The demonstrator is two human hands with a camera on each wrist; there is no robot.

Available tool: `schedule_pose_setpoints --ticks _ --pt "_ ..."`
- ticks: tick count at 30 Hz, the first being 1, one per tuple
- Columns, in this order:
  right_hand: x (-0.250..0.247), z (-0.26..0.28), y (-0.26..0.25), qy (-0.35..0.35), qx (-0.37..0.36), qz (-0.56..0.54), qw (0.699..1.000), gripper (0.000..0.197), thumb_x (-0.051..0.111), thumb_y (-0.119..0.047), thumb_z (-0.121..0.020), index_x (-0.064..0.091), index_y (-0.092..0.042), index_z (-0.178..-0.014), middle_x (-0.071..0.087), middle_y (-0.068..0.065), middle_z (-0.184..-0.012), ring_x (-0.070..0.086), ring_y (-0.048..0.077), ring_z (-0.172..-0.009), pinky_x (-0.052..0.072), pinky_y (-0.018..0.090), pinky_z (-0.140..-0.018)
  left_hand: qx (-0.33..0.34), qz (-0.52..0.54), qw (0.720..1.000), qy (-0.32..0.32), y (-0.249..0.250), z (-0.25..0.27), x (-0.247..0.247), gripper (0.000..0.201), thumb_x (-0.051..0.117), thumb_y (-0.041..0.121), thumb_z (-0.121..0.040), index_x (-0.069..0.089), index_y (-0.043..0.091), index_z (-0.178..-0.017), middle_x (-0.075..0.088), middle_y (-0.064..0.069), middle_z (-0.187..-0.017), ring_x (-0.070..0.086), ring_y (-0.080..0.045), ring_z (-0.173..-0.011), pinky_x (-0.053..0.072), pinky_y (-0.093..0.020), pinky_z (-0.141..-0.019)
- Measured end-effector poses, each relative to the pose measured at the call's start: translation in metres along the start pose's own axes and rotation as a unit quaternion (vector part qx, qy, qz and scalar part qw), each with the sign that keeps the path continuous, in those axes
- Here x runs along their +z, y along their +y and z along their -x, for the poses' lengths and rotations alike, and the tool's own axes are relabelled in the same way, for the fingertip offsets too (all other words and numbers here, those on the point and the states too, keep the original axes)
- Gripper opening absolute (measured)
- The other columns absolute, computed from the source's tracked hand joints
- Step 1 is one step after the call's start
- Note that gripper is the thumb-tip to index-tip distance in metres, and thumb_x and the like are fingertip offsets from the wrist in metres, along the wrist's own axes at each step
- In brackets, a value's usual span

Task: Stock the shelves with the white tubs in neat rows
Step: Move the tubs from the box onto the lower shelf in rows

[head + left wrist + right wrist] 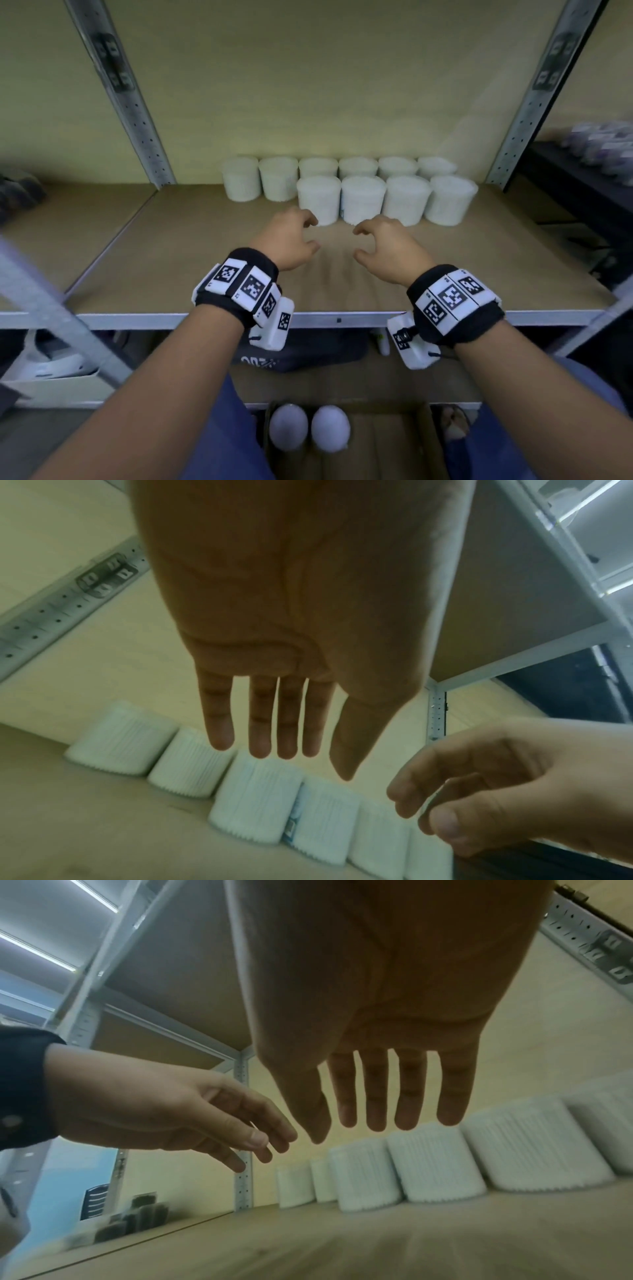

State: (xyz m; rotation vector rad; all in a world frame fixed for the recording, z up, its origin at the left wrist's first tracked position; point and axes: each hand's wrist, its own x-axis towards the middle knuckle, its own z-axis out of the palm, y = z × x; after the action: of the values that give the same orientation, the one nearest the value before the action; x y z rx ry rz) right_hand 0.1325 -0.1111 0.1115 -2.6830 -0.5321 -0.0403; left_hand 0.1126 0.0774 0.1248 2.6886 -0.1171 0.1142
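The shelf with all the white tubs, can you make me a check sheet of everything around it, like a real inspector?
Surface: brown board shelf with a grey metal front edge; its front part is bare.
Job's things: round white ribbed tubs on the shelf, a back row of six and a front row of four, all upright. Two more white tubs sit in an open cardboard box below.
Clutter: a dark bag and a small white bottle on the lower shelf.
Grippers: left hand and right hand hold nothing, fingers relaxed, over the shelf in front of the front row.
Cables: nothing seen.
Surroundings: grey perforated metal uprights, yellowish wall, neighbouring shelves with blurred items.
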Motion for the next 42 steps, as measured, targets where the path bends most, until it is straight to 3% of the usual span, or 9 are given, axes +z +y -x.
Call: schedule_pose_setpoints --ticks 6,11,14,22,25,29,33,37,42 --pt "0.022 0.058 -0.012 -0.027 -0.009 -0.008 1.0 0.038 0.061 -0.026 -0.087 0.059 -0.017 -0.124 0.057 0.003 -0.119 0.051 0.022 -0.114 0.047 0.036 -0.097 -0.003 0.029 0.999 -0.03 -0.004 0.067 0.021 0.037 0.062 0.031 -0.088 0.055 0.021 -0.123 0.055 0.003 -0.122 0.052 -0.012 -0.105 0.039 -0.022 -0.087" --pt "0.05 0.09 -0.019 -0.064 -0.021 -0.034 0.997 0.011 0.061 -0.025 -0.086 0.065 -0.019 -0.095 0.057 -0.004 -0.097 0.058 0.018 -0.095 0.051 0.033 -0.086 -0.007 0.049 0.997 -0.051 -0.014 0.101 0.042 0.029 0.065 0.029 -0.085 0.06 0.019 -0.112 0.056 0.002 -0.111 0.052 -0.012 -0.092 0.04 -0.021 -0.083" --pt "0.073 0.1 -0.02 -0.11 -0.017 -0.031 0.993 0.008 0.063 -0.028 -0.085 0.064 -0.022 -0.09 0.062 -0.003 -0.093 0.062 0.019 -0.088 0.055 0.037 -0.082 -0.011 0.053 0.996 -0.067 -0.021 0.115 0.062 0.028 0.066 0.026 -0.085 0.061 0.017 -0.11 0.057 -0.001 -0.112 0.051 -0.012 -0.088 0.041 -0.021 -0.083" --pt "0.146 0.093 -0.004 -0.248 0.044 -0.019 0.968 0.02 0.065 -0.025 -0.085 0.067 -0.017 -0.103 0.065 0.002 -0.102 0.063 0.02 -0.096 0.052 0.032 -0.085 -0.098 0.067 0.977 -0.176 -0.062 0.122 0.134 0.03 0.068 0.025 -0.084 0.064 0.013 -0.11 0.064 -0.007 -0.113 0.061 -0.02 -0.102 0.046 -0.027 -0.086" --pt "0.188 0.088 0.01 -0.297 0.076 -0.002 0.952 0.022 0.063 -0.021 -0.084 0.065 -0.018 -0.106 0.065 0.005 -0.113 0.063 0.024 -0.102 0.053 0.034 -0.086 -0.13 0.055 0.963 -0.229 -0.082 0.121 0.168 0.034 0.067 0.021 -0.083 0.062 0.013 -0.116 0.059 -0.008 -0.123 0.059 -0.024 -0.11 0.047 -0.028 -0.091" --pt "0.242 0.09 0.031 -0.339 0.096 0.027 0.936 0.036 0.063 -0.025 -0.086 0.063 -0.008 -0.118 0.063 0.012 -0.122 0.06 0.029 -0.11 0.049 0.031 -0.084 -0.157 0.025 0.948 -0.275 -0.107 0.121 0.215 0.044 0.068 0.016 -0.08 0.057 0.011 -0.123 0.053 -0.013 -0.13 0.055 -0.028 -0.115 0.046 -0.03 -0.093" --pt "0.285 0.1 0.055 -0.363 0.117 0.013 0.924 0.05 0.065 -0.029 -0.085 0.05 -0.012 -0.13 0.055 0.013 -0.129 0.056 0.031 -0.115 0.048 0.034 -0.091 -0.199 0.017 0.917 -0.345 -0.125 0.122 0.257 0.053 0.067 0.021 -0.08 0.051 0.012 -0.129 0.055 -0.013 -0.127 0.057 -0.034 -0.114 0.051 -0.039 -0.094" --pt "0.319 0.111 0.077 -0.375 0.13 0.012 0.918 0.064 0.068 -0.033 -0.081 0.042 -0.019 -0.138 0.045 0.011 -0.138 0.047 0.032 -0.125 0.044 0.038 -0.101 -0.23 -0.051 0.899 -0.37 -0.138 0.13 0.298 0.062 0.061 0.031 -0.083 0.036 0.019 -0.139 0.034 -0.015 -0.139 0.041 -0.043 -0.125 0.042 -0.049 -0.103" --pt "0.353 0.115 0.091 -0.399 0.147 0.019 0.905 0.078 0.069 -0.037 -0.081 0.028 -0.03 -0.147 0.018 0.007 -0.154 0.037 0.033 -0.135 0.037 0.043 -0.109 -0.244 -0.13 0.903 -0.33 -0.149 0.149 0.344 0.071 0.064 0.036 -0.076 0.035 0.025 -0.141 0.028 -0.013 -0.147 0.031 -0.042 -0.133 0.03 -0.055 -0.108"
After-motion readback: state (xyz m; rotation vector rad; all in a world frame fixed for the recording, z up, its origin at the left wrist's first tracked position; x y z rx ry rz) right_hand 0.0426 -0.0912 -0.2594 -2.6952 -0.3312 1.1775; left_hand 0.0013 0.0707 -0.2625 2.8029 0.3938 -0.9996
